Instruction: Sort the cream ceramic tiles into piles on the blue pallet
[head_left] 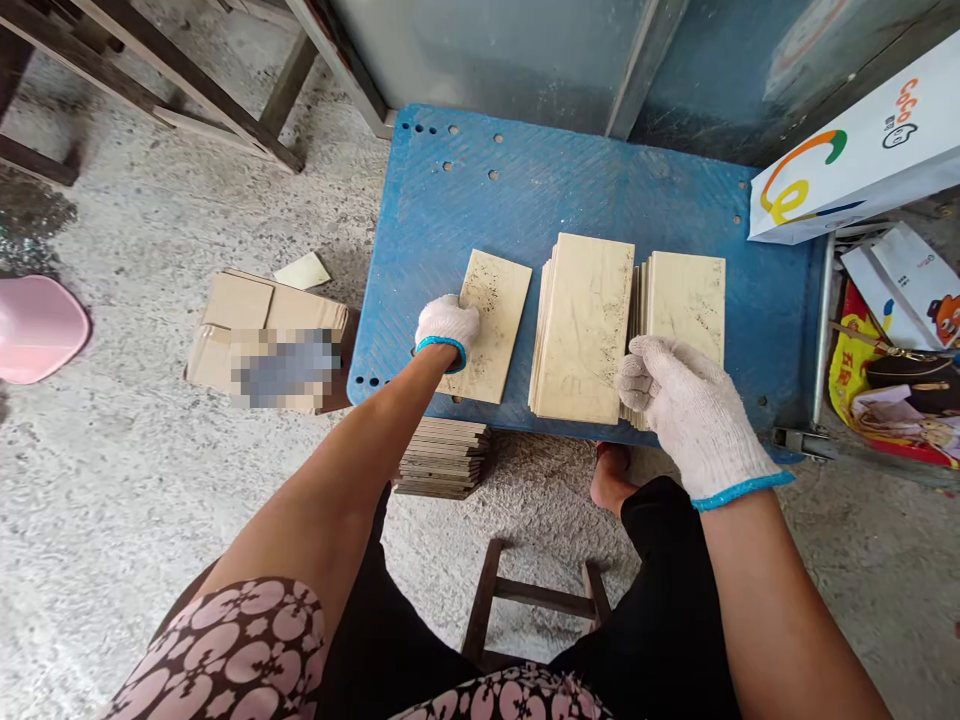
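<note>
The left hand point(446, 322), gloved, lies flat and open on the near-left edge of a single tile point(489, 325) on the blue counter point(450, 190); the tile's long axis runs away from the person, tilted slightly right. The right hand point(686, 405), also gloved, curls its fingers against the near end of the right stack point(686, 295), gripping its edge, with the middle stack point(583, 325) just left of it. The left hand is nearer the single tile, and another stack point(442, 458) sits on the floor below the counter's edge.
</note>
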